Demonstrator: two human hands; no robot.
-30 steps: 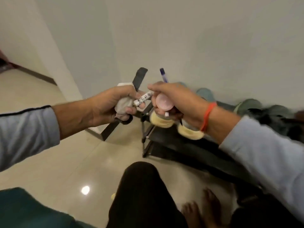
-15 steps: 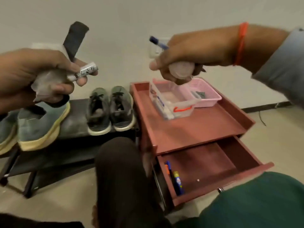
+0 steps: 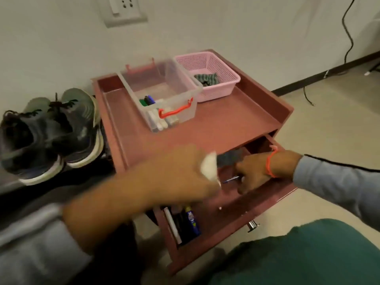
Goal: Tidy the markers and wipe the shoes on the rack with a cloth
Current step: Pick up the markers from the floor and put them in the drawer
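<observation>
Over the open drawer (image 3: pixel 236 212) of the red cabinet (image 3: pixel 236 120), the right hand (image 3: pixel 255 173) pinched a slim blue pen (image 3: pixel 231 179), its long axis lying level and pointing left toward the left hand (image 3: pixel 176 177). That blurred left grip clenched a soft white cloth (image 3: pixel 209 166). More markers (image 3: pixel 185 223) lay lengthwise in the drawer's near-left corner, nearer the left hand; others sat in the clear plastic box (image 3: pixel 162 93).
</observation>
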